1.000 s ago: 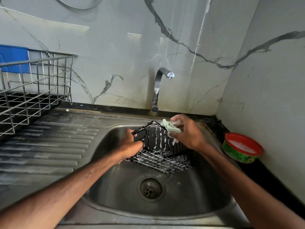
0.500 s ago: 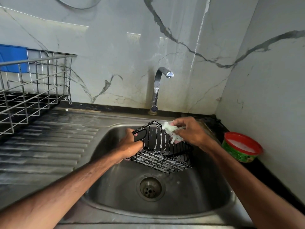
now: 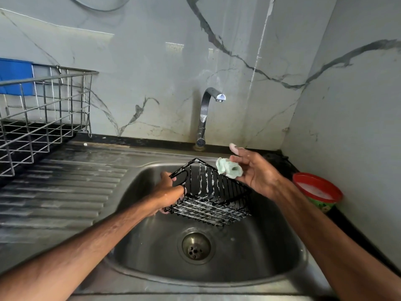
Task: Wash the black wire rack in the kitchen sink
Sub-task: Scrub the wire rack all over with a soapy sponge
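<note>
Head view, looking down into steel sink [image 3: 138, 190]. Black wire rack [image 3: 208, 192] held tilted above the basin, well clear of the drain [image 3: 196, 245], apparently to turn its soapy wires toward the scrubbing hand. White suds along back bars and bottom grid; washing judged mid-way, rinse not yet done. Left hand [image 3: 168, 195]: arm reaching in from lower left, fingers closed around the rack's left end wire. Right hand [image 3: 256, 174]: palm up, lifted just off the rack's right corner, fingers [image 3: 235, 148] loosely spread, pale green sponge [image 3: 229, 168] resting pinched near the fingertips. Tap [image 3: 206, 114] behind, no water running. Red-rimmed soap tub [image 3: 316, 191] on table at right; metal dish rack [image 3: 43, 114] at left.
</note>
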A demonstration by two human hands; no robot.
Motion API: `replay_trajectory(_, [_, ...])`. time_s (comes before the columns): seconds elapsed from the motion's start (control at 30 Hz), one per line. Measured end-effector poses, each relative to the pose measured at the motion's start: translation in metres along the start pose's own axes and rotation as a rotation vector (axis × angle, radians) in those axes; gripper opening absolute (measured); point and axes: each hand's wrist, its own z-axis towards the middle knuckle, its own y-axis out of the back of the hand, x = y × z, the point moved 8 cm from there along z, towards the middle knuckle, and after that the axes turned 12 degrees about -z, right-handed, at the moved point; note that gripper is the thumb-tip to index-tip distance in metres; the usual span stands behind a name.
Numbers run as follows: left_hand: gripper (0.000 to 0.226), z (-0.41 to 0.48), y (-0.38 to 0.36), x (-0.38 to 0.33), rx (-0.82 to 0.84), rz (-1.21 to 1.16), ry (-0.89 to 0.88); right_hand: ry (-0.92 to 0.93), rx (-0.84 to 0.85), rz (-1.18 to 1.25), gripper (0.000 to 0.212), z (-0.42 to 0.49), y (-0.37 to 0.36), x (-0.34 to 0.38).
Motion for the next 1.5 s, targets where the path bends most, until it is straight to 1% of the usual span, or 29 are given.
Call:
replay_trajectory(0.03, [0.063,0.0,0.0,0.0,-0.002,0.001,-0.001,-0.004,-0.005,-0.015,0.023,-0.001,-0.002,-0.001])
replay_trajectory(0.1, [0.065,-0.001,0.0,0.0,0.0,-0.005,0.0,-0.044,-0.032,-0.072,0.041,-0.003,-0.005,-0.006])
replay_trajectory(0.13, [0.066,-0.001,0.0,0.0,0.001,-0.007,0.001,-0.078,-0.043,-0.096,0.043,-0.004,-0.006,-0.01])
replay_trajectory(0.2, [0.066,-0.002,-0.001,-0.001,0.002,-0.011,0.004,-0.132,-0.053,-0.095,0.03,-0.006,-0.01,-0.015])
replay_trajectory(0.27, [0.064,-0.002,0.0,-0.001,-0.001,-0.017,0.008,-0.138,-0.064,-0.074,0.019,-0.006,-0.01,-0.014])
replay_trajectory(0.33, [0.063,-0.002,0.0,0.0,-0.006,-0.026,0.018,-0.099,-0.062,-0.119,0.021,-0.003,-0.009,-0.008])
replay_trajectory(0.4, [0.062,-0.003,0.0,0.001,-0.01,-0.035,0.024,-0.023,-0.104,-0.252,0.028,-0.004,-0.008,0.003])
replay_trajectory(0.5, [0.059,-0.005,0.0,0.0,-0.012,-0.043,0.026,0.163,-0.287,-0.476,0.039,-0.01,-0.01,0.028])
replay_trajectory(0.57, [0.059,-0.007,0.0,-0.002,-0.01,-0.04,0.029,0.296,-0.375,-0.578,0.039,-0.016,-0.023,0.042])
replay_trajectory(0.63, [0.06,-0.008,0.0,-0.004,-0.012,-0.04,0.034,0.447,-0.436,-0.7,0.034,-0.022,-0.039,0.053])
replay_trajectory(0.7, [0.06,-0.009,0.0,-0.004,-0.013,-0.045,0.038,0.587,-0.442,-0.782,0.026,-0.026,-0.057,0.055])
replay_trajectory(0.8, [0.055,-0.009,0.0,-0.004,-0.022,-0.054,0.045,0.712,-0.419,-0.915,0.022,-0.025,-0.076,0.043])
replay_trajectory(0.87, [0.06,-0.009,0.0,-0.001,-0.029,-0.076,0.066,0.764,-0.315,-1.034,0.025,-0.023,-0.092,0.029])
replay_trajectory(0.93, [0.068,-0.01,0.001,0.0,-0.037,-0.089,0.084,0.752,-0.169,-1.133,0.036,-0.021,-0.105,0.016])
replay_trajectory(1.0, [0.064,-0.011,0.002,0.0,-0.042,-0.102,0.088,0.749,-0.11,-1.178,0.046,-0.021,-0.105,0.016])
replay_trajectory(1.07, [0.06,-0.012,0.002,-0.001,-0.036,-0.102,0.085,0.72,-0.164,-1.152,0.05,-0.019,-0.093,0.022])
replay_trajectory(1.13, [0.063,-0.013,0.001,-0.003,-0.034,-0.088,0.074,0.711,-0.254,-1.161,0.042,-0.016,-0.081,0.027])
replay_trajectory(1.23, [0.061,-0.015,0.0,-0.004,-0.046,-0.083,0.074,0.741,-0.284,-1.248,0.027,-0.017,-0.079,0.025])
replay_trajectory(1.27, [0.06,-0.015,0.0,-0.004,-0.047,-0.09,0.076,0.713,-0.292,-1.262,0.027,-0.017,-0.074,0.023])
replay_trajectory(1.33, [0.062,-0.017,0.001,-0.006,-0.046,-0.099,0.08,0.599,-0.288,-1.278,0.033,-0.009,-0.057,0.01])
replay_trajectory(1.4, [0.061,-0.015,0.004,-0.006,-0.045,-0.091,0.076,0.454,-0.301,-1.287,0.028,0.0,-0.033,-0.005])
replay_trajectory(1.43, [0.058,-0.015,0.005,-0.006,-0.046,-0.086,0.072,0.392,-0.335,-1.274,0.029,0.002,-0.022,-0.01])
replay_trajectory(1.5, [0.053,-0.014,0.006,-0.007,-0.049,-0.081,0.068,0.355,-0.365,-1.244,0.03,0.003,-0.016,-0.014])
